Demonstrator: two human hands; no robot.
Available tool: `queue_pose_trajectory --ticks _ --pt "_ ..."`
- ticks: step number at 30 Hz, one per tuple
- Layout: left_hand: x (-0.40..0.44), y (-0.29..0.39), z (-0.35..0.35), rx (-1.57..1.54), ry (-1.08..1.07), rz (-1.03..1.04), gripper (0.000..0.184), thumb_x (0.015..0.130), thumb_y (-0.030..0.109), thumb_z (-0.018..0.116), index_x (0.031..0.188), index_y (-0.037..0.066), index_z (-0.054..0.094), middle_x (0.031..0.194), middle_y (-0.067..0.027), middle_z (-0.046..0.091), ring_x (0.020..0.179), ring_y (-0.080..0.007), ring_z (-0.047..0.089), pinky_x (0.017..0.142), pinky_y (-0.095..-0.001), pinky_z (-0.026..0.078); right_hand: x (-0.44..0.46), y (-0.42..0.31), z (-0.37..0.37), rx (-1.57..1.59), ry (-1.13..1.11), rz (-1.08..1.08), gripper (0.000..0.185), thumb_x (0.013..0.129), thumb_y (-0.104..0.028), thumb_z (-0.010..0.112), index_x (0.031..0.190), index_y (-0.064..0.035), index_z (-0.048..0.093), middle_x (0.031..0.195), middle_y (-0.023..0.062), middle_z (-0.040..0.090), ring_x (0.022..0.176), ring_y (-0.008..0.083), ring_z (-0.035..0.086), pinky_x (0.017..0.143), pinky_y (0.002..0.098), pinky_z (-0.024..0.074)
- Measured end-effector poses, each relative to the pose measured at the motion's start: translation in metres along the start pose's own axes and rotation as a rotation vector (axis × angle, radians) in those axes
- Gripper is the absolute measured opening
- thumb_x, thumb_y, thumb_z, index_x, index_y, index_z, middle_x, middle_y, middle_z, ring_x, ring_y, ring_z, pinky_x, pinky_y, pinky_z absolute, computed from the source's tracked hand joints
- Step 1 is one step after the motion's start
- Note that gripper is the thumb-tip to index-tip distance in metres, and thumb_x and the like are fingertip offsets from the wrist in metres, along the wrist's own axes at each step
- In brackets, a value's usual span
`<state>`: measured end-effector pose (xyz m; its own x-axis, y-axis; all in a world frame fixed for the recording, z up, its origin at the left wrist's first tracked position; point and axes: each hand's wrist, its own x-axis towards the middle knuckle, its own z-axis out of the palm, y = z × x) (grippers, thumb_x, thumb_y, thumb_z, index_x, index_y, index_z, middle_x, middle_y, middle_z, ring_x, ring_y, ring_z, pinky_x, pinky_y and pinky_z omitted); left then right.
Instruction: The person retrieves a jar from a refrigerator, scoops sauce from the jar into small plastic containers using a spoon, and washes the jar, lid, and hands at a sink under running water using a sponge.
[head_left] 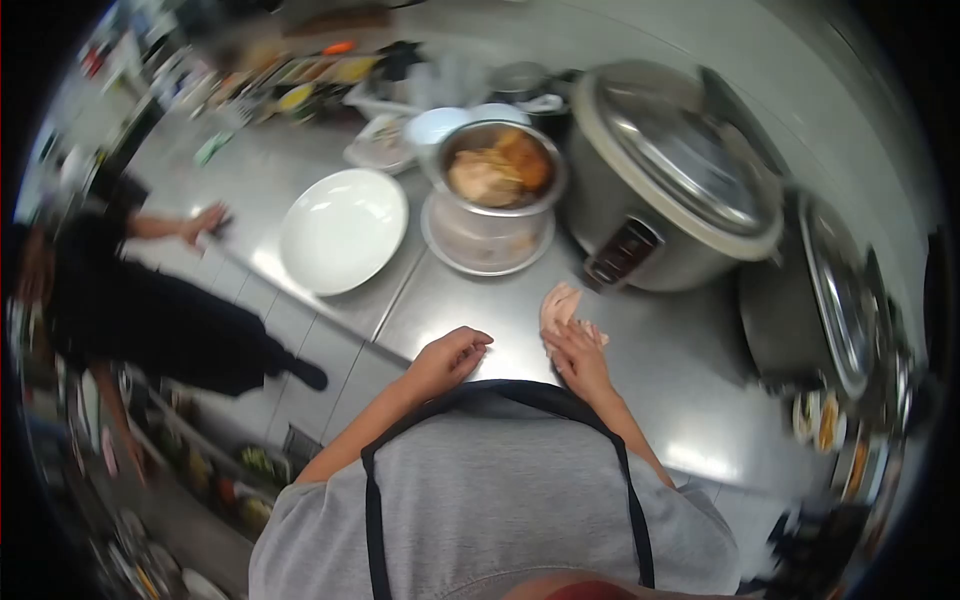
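Note:
My right hand (577, 359) lies on a crumpled pale pink cloth (561, 303) on the steel counter, its fingers holding the cloth down. My left hand (447, 360) rests near the counter's front edge with its fingers curled together and nothing visible in them. Beyond my hands stands a metal bowl (556, 178) with orange and pale pieces of food in it. It sits on top of a pale container on a plate (490, 268). To the left is a large white dish (343, 232) with nothing in it.
A big rice cooker (640, 150) with a metal lid stands at the back right, and a second lidded cooker (800, 300) is beside it. Food trays (320, 70) line the back left. Another person (150, 300) in dark clothes has a hand on the counter's left side.

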<state>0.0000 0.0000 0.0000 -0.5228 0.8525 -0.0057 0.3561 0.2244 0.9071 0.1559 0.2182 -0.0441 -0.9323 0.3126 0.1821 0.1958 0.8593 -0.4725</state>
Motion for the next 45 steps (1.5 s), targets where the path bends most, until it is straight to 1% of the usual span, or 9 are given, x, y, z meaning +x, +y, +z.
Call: queue_pose_trajectory --ticks 2,8,15,18,25,30,37,40,45 --pt "-0.018 0.008 0.022 -0.046 0.041 -0.126 0.019 0.087 0.011 0.054 0.105 0.003 0.058 0.097 -0.0107 0.06 0.073 -0.0166 0.058 0.067 -0.0291 0.048 0.0 0.001 -0.014 0.189 -0.084 -0.137 0.025 0.072 -0.002 0.055 0.092 -0.014 0.064 0.111 0.0086 0.06 0.114 0.0239 0.05 0.106 0.0434 0.0222" --pt "-0.089 -0.046 -0.029 -0.132 0.371 -0.231 0.029 0.085 0.009 0.059 0.113 0.005 0.053 0.096 -0.0067 0.058 0.072 -0.0129 0.056 0.063 -0.0252 0.047 0.088 -0.072 0.049 0.476 -0.406 -0.447 0.008 0.063 0.001 0.053 0.064 -0.0068 0.053 0.072 0.0061 0.056 0.083 0.0259 0.053 0.086 0.0378 0.0384" --pt "-0.144 -0.062 -0.05 -0.361 0.619 -0.261 0.03 0.084 0.009 0.06 0.111 0.003 0.05 0.097 -0.0038 0.055 0.078 -0.0102 0.054 0.067 -0.0238 0.047 0.118 -0.199 0.11 1.174 -0.977 -0.398 0.014 0.071 0.005 0.051 0.08 -0.0049 0.056 0.097 0.0054 0.052 0.092 0.016 0.051 0.084 0.0262 0.0397" --pt "-0.171 -0.067 -0.073 -0.309 0.786 -0.388 0.02 0.085 0.006 0.056 0.104 0.001 0.051 0.09 -0.0039 0.057 0.078 -0.01 0.054 0.068 -0.0235 0.047 0.125 -0.231 0.144 1.091 -1.099 -0.408 0.02 0.075 0.001 0.057 0.094 -0.005 0.053 0.101 0.0045 0.049 0.095 0.0153 0.051 0.086 0.0265 0.0407" --pt "-0.239 -0.112 -0.136 -0.629 0.987 -0.116 0.019 0.083 -0.002 0.048 0.101 0.0 0.05 0.092 -0.0057 0.058 0.083 -0.0117 0.057 0.072 -0.0267 0.048 0.132 -0.314 0.196 0.809 -1.118 -0.506 0.045 0.076 -0.027 0.071 0.112 -0.009 0.051 0.113 0.0102 0.045 0.103 0.0217 0.049 0.088 0.0311 0.0392" --pt "-0.281 -0.134 -0.189 -1.06 0.899 -0.167 0.026 0.087 0.005 0.047 0.113 0.004 0.044 0.105 -0.0086 0.055 0.088 -0.0173 0.059 0.076 -0.0301 0.05 0.157 -0.397 0.212 0.76 -1.243 -0.771 0.026 0.079 -0.027 0.065 0.09 -0.004 0.059 0.093 0.0086 0.053 0.086 0.0213 0.051 0.078 0.0299 0.0403" --pt "-0.328 -0.162 -0.267 -0.884 1.019 -0.321 0.031 0.09 0.019 0.053 0.118 0.007 0.043 0.111 -0.0082 0.053 0.088 -0.0168 0.059 0.073 -0.0285 0.049 0.218 -0.475 0.23 0.769 -0.613 -0.816 0.015 0.071 -0.013 0.06 0.071 -0.0013 0.05 0.071 0.0078 0.045 0.064 0.0183 0.047 0.056 0.031 0.0386" --pt "-0.339 -0.186 -0.287 -0.948 1.051 -0.371 0.031 0.09 0.02 0.054 0.116 0.006 0.045 0.107 -0.008 0.055 0.086 -0.0165 0.059 0.073 -0.0282 0.049 0.288 -0.473 0.236 0.875 -0.458 -0.579 0.015 0.07 -0.007 0.06 0.075 -0.0036 0.046 0.072 0.0023 0.044 0.067 0.0112 0.045 0.057 0.0288 0.0399" --pt "-0.34 -0.255 -0.311 -0.936 1.062 -0.348 0.027 0.09 0.015 0.053 0.114 0.005 0.047 0.101 -0.009 0.058 0.082 -0.0165 0.06 0.071 -0.027 0.049 0.39 -0.469 0.217 0.624 -0.248 -0.547 0.016 0.072 -0.006 0.06 0.081 -0.0057 0.046 0.077 0.0051 0.051 0.073 0.0198 0.052 0.067 0.0321 0.0437"
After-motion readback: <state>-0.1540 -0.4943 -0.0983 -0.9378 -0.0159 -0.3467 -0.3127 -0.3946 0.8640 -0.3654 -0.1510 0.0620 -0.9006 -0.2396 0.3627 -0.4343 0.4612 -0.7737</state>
